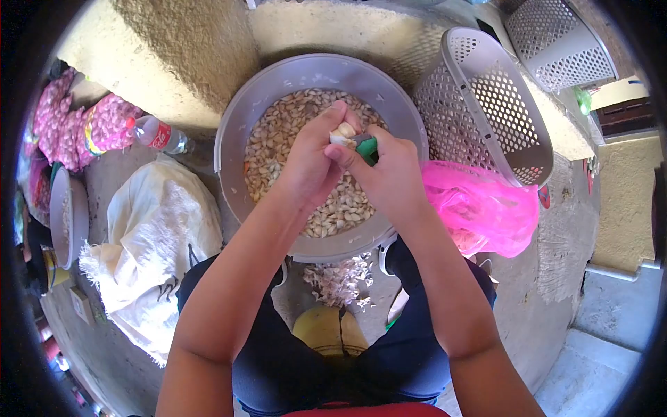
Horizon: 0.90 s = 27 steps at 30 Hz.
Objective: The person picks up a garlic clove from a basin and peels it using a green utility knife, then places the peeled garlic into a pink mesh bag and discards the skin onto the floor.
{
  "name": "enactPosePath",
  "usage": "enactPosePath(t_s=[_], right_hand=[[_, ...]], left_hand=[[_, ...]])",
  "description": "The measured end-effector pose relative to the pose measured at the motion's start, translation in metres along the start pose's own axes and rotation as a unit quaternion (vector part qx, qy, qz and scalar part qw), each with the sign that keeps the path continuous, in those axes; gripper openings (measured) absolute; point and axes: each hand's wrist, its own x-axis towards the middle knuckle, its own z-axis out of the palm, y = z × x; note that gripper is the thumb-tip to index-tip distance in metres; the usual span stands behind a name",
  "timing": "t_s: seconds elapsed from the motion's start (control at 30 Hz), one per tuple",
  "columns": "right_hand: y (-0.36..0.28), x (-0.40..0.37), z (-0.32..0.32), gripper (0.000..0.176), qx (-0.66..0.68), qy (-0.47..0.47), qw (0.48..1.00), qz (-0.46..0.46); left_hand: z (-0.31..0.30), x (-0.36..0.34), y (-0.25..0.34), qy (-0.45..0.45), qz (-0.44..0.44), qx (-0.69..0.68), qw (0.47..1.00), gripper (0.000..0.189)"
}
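Note:
Over a wide grey basin (233,139) my two hands meet. My left hand (316,149) is closed round a pale garlic bulb (342,133), part of which shows between the fingers. My right hand (392,163) grips a small knife (367,147) with a green handle; its blade is mostly hidden against the garlic. Its thumb presses close to the bulb. Below both hands, many loose garlic cloves (340,208) fill the bottom of the basin.
Garlic skins (340,280) lie on the floor before a yellow seat (326,330). A pink plastic bag (479,208) and grey perforated basket (479,104) stand right. Left are a white sack (156,215), a Coca-Cola bottle (160,134) and pink net bags (111,121).

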Motion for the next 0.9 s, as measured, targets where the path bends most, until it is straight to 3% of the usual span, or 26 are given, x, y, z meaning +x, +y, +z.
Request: enactPosePath(t_s=[0.47, 0.57, 0.67, 0.77, 0.9], right_hand=[[0.001, -0.001, 0.002, 0.057, 0.020, -0.002, 0.999, 0.039], [0.002, 0.002, -0.006, 0.056, 0.025, -0.040, 0.998, 0.044], [0.004, 0.003, -0.009, 0.056, -0.003, -0.047, 0.999, 0.001], [0.002, 0.002, -0.010, 0.057, -0.058, -0.065, 0.996, -0.035], [-0.001, 0.001, -0.010, 0.059, -0.043, -0.077, 0.995, -0.039]], left_hand=[[0.011, 0.000, -0.008, 0.063, 0.083, -0.024, 0.994, 0.028], [0.005, -0.001, 0.013, -0.017, -0.054, 0.066, 0.996, 0.029], [0.005, -0.003, 0.030, -0.003, -0.125, 0.190, 0.974, 0.027], [0.004, -0.003, 0.033, 0.028, -0.090, 0.352, 0.931, 0.027], [0.000, -0.002, 0.030, -0.015, -0.058, 0.296, 0.953, 0.027]])
